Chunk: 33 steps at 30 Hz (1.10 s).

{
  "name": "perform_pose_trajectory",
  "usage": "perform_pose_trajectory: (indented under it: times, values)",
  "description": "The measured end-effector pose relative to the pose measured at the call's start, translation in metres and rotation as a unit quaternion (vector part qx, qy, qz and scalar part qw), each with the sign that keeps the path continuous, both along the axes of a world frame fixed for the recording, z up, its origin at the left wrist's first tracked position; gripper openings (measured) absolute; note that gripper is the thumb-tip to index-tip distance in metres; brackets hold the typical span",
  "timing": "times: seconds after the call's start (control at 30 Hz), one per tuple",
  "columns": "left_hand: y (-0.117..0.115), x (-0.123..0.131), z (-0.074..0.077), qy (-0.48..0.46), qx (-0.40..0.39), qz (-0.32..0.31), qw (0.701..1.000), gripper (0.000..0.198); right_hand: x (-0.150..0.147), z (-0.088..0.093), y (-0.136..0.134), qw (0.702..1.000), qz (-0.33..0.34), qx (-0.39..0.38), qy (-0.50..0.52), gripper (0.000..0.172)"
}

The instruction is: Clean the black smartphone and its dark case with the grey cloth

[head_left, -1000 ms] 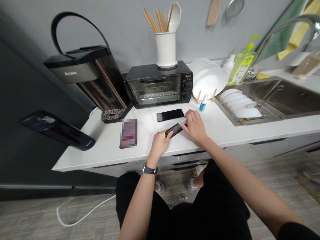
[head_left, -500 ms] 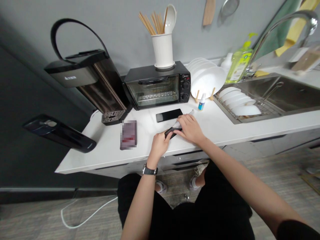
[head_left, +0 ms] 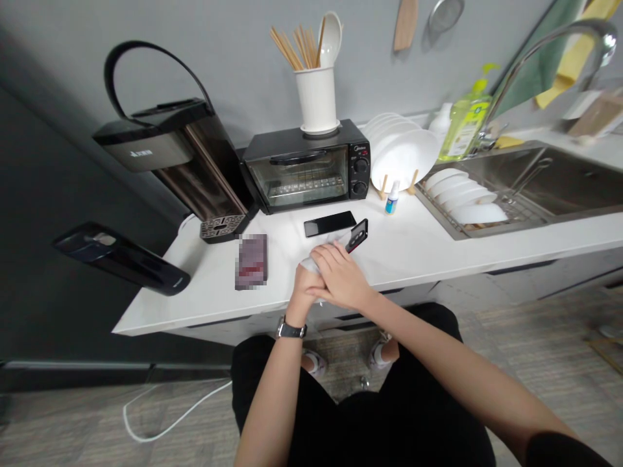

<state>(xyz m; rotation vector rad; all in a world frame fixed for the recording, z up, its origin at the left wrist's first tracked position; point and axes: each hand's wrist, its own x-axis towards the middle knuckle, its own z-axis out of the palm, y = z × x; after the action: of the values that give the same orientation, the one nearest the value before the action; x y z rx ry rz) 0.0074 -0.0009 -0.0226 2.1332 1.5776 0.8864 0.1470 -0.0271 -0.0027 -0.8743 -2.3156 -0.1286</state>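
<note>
In front of me, a dark phone (head_left: 360, 234) is held tilted, its far end with round camera lenses showing past my fingers. The rest of it is covered by my hands. My left hand (head_left: 306, 286) is closed around the near end, its fingers mostly hidden. Laid across it, my right hand (head_left: 341, 277) presses a thin white cloth (head_left: 310, 263) against the phone, fingers bent together. Another black phone (head_left: 329, 224) lies flat on the counter just beyond. Behind it stands a small white spray bottle (head_left: 392, 200) with a blue label.
A blurred-out purplish packet (head_left: 251, 261) lies left on the white counter (head_left: 204, 295). Beside it are a dark bottle-shaped device (head_left: 121, 259) and a drinks machine (head_left: 195, 155). A toaster oven (head_left: 304, 175) stands at the back; plates (head_left: 402, 155) and a sink (head_left: 559, 178) are right.
The phone's lens end now points away to the right, clear of my fingers. My right hand has moved left, over my left hand, bringing the cloth along.
</note>
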Motion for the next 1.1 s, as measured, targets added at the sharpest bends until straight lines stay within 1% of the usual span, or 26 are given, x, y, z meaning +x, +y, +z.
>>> perform_pose_trajectory:
  times: [0.07, 0.1, 0.23, 0.3, 0.4, 0.47, 0.53, 0.6, 0.7, 0.77, 0.8, 0.83, 0.87, 0.9, 0.97, 1.03, 1.1]
  values:
    - [-0.002, 0.000, 0.001, 0.019, -0.004, 0.000, 1.000, 0.015, 0.013, 0.001, 0.008, 1.000, -0.003, 0.012, -0.022, 0.065]
    - [-0.004, 0.001, 0.003, 0.029, -0.007, 0.000, 1.000, 0.016, 0.023, 0.002, 0.015, 0.999, -0.015, 0.016, -0.030, 0.063]
    - [-0.010, 0.007, 0.013, 0.044, -0.005, 0.012, 0.999, 0.030, 0.063, 0.007, 0.049, 0.992, -0.111, 0.014, -0.056, 0.051]
    - [-0.011, 0.010, 0.016, 0.050, -0.005, 0.019, 0.999, 0.036, 0.077, 0.010, 0.065, 0.987, -0.155, -0.003, -0.042, 0.046]
    - [-0.010, 0.011, 0.016, 0.053, -0.007, 0.028, 0.998, 0.037, 0.083, 0.011, 0.078, 0.976, -0.215, -0.030, 0.016, 0.046]
    - [-0.010, 0.010, 0.016, 0.046, -0.006, 0.031, 0.998, 0.037, 0.077, 0.008, 0.076, 0.969, -0.239, -0.032, 0.047, 0.046]
    - [-0.010, 0.009, 0.016, 0.035, -0.002, 0.024, 0.999, 0.035, 0.064, 0.004, 0.064, 0.969, -0.234, -0.023, 0.076, 0.042]
    - [-0.010, 0.007, 0.016, 0.035, 0.002, 0.013, 0.999, 0.031, 0.047, -0.001, 0.043, 0.975, -0.197, -0.017, 0.098, 0.039]
    - [-0.009, 0.006, 0.014, 0.065, -0.006, 0.007, 0.998, 0.022, 0.023, -0.001, 0.011, 0.993, -0.090, -0.028, 0.076, 0.047]
    - [-0.008, 0.005, 0.011, 0.084, -0.011, 0.014, 0.996, 0.017, 0.012, 0.005, -0.001, 0.999, -0.015, -0.031, 0.041, 0.049]
    - [-0.007, 0.005, 0.010, 0.088, -0.010, 0.020, 0.996, 0.016, 0.009, 0.010, -0.002, 0.999, 0.008, -0.031, 0.024, 0.046]
    - [-0.007, 0.006, 0.009, 0.093, -0.009, 0.024, 0.995, 0.016, 0.008, 0.015, 0.000, 0.999, 0.014, -0.035, 0.009, 0.042]
    - [-0.007, 0.006, 0.008, 0.097, -0.009, 0.026, 0.995, 0.015, 0.006, 0.020, 0.004, 0.999, 0.002, -0.041, -0.001, 0.038]
    - [-0.007, 0.006, 0.007, 0.100, -0.010, 0.027, 0.995, 0.014, 0.006, 0.026, 0.010, 0.999, -0.019, -0.048, -0.008, 0.036]
    - [-0.007, 0.007, 0.008, 0.102, -0.013, 0.029, 0.994, 0.013, 0.003, 0.034, 0.023, 0.996, -0.063, -0.054, -0.027, 0.039]
    - [-0.007, 0.007, 0.009, 0.098, -0.014, 0.031, 0.995, 0.015, 0.000, 0.036, 0.034, 0.995, -0.076, -0.038, -0.047, 0.041]
    - [-0.007, 0.007, 0.010, 0.094, -0.014, 0.033, 0.995, 0.016, 0.000, 0.034, 0.041, 0.996, -0.065, -0.016, -0.066, 0.042]
